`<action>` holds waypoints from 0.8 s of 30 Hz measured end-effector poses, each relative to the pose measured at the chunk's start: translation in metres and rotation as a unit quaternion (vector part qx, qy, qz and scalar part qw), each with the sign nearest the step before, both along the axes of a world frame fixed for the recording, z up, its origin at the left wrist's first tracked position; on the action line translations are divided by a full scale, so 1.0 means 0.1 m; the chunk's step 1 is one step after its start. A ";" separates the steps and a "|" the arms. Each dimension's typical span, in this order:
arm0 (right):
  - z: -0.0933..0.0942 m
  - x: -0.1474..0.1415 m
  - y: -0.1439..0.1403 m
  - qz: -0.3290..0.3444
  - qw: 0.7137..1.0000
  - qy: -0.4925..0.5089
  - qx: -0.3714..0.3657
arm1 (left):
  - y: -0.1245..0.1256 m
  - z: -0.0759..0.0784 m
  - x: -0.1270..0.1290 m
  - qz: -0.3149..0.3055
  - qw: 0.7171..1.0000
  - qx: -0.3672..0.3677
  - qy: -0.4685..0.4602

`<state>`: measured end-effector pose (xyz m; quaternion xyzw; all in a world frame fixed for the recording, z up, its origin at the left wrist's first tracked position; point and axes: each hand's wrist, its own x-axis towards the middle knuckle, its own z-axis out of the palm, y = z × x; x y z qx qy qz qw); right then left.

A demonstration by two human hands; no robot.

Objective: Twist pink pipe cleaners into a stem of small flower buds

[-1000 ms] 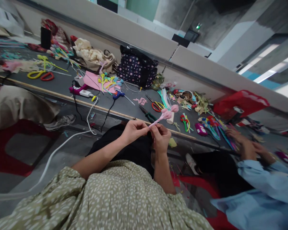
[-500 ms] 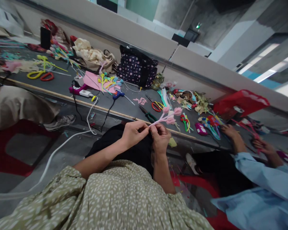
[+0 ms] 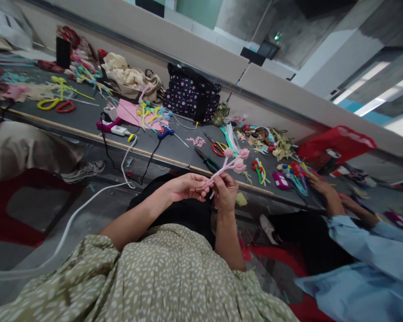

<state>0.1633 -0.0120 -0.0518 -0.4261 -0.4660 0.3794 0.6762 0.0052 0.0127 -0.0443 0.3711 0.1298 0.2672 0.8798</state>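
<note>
Stems of the pink pipe-cleaner flower bunch [image 3: 233, 162] pinched between my left hand [image 3: 184, 187] & right hand [image 3: 224, 192], above counter [image 3: 87, 118] edge; I'd judge mid-twist, next needs tight, steady wrap.

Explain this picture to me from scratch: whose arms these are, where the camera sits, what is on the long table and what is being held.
There is no machine here. The camera sits on a person's head and looks down, so the two bare arms from the bottom are that person's own. The left hand and right hand together pinch the stems of a pink pipe-cleaner flower bunch. Beyond lies a long dark table strewn with craft bits: red-handled scissors, green pliers, a blue glue gun, a polka-dot bag. The light-blue sleeve at right belongs to a co-worker, as does the leg at far left.
</note>
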 end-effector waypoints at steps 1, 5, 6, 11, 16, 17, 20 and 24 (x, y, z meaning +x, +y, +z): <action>0.01 0.00 0.00 0.004 1.000 0.004 -0.004 | 0.00 -0.01 0.00 -0.002 1.000 0.000 -0.003; 0.04 -0.01 -0.01 0.024 0.999 0.019 -0.007 | 0.02 -0.05 0.00 0.003 1.000 0.016 0.001; 0.04 -0.01 -0.01 0.028 0.999 0.021 -0.006 | 0.02 -0.06 0.00 0.010 1.000 0.022 0.005; 0.04 -0.01 -0.01 0.030 0.999 0.013 -0.014 | -0.01 -0.03 0.04 0.075 0.994 0.064 0.036; 0.04 0.02 0.00 0.031 0.999 0.006 0.001 | -0.05 0.05 0.06 0.136 0.980 0.134 0.064; 0.03 0.02 0.01 0.027 1.000 0.002 0.002 | -0.06 0.06 0.05 0.137 0.978 0.140 0.069; 0.04 0.04 0.02 0.019 1.000 -0.010 0.008 | -0.06 0.11 0.01 0.120 0.979 0.142 0.083; 0.06 0.06 0.02 0.013 1.000 -0.016 0.015 | -0.04 0.13 -0.03 0.103 0.979 0.148 0.096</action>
